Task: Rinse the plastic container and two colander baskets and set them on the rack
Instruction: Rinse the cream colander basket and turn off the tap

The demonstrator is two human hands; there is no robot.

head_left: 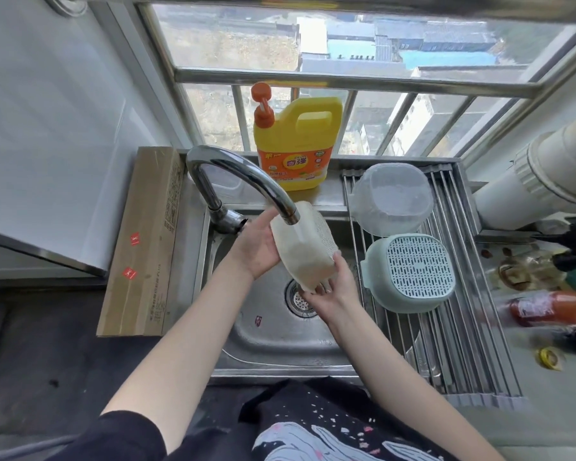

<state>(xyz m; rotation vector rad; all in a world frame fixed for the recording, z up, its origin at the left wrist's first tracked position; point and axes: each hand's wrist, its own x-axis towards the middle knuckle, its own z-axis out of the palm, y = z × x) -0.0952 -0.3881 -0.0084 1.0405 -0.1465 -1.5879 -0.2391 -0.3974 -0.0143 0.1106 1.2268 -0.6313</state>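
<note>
Right hand [330, 291]: cradles the white colander basket [305, 247] by its near, lower end.
Left hand [258, 247]: fingers curled on its left side.
Advice: turn it slowly under the faucet [246, 181].
Rack [446, 327]: green colander basket [409, 272], plastic container [391, 197] already inverted.

Both bare arms extended forward, hands close together.
Left hand [258, 242] raised slightly higher, palm turned inward, fingers curled in a grip; right hand [331, 287] lower, palm up, fingers cupped and gripping from beneath.
</note>
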